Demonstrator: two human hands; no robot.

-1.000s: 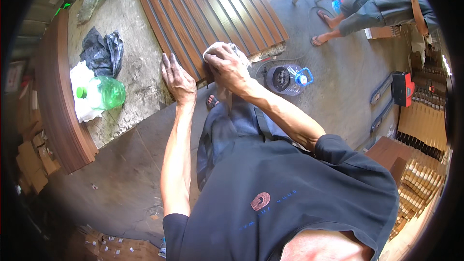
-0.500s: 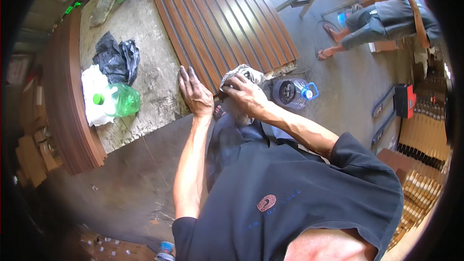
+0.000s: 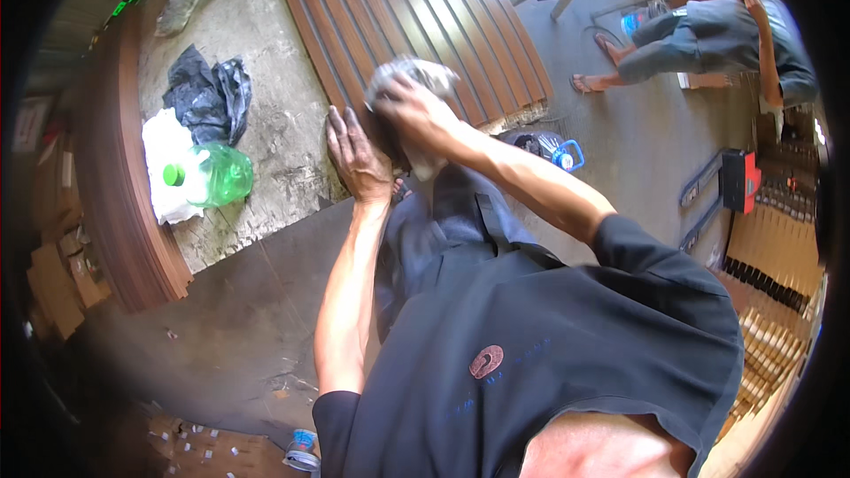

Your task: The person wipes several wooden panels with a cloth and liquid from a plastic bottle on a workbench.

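Observation:
A brown wood-grain panel with dark grooves point(image 3: 443, 31) lies on the worktable, running away from me. My left hand point(image 3: 359, 155) rests with its fingers stretched out along the panel's near left edge; it holds nothing, and its fingertips look darkened. In my right hand point(image 3: 416, 115) is a crumpled whitish rag point(image 3: 412, 78), pressed against the near part of the panel. Motion blurs the rag and this hand, and a loose end of the cloth hangs below the palm.
Left on the stained tabletop point(image 3: 283, 80) are a green bottle point(image 3: 221, 175), white cloth point(image 3: 164, 150) and black crumpled plastic point(image 3: 204, 97). Brown panels point(image 3: 119, 186) stack along the left. A clear blue-handled jug point(image 3: 553, 152) stands right; another person point(image 3: 717, 44) is beyond.
My right hand has carried the rag forward and slightly left over the panel, away from its near edge. The left hand stays by the left edge. The view has shifted a little.

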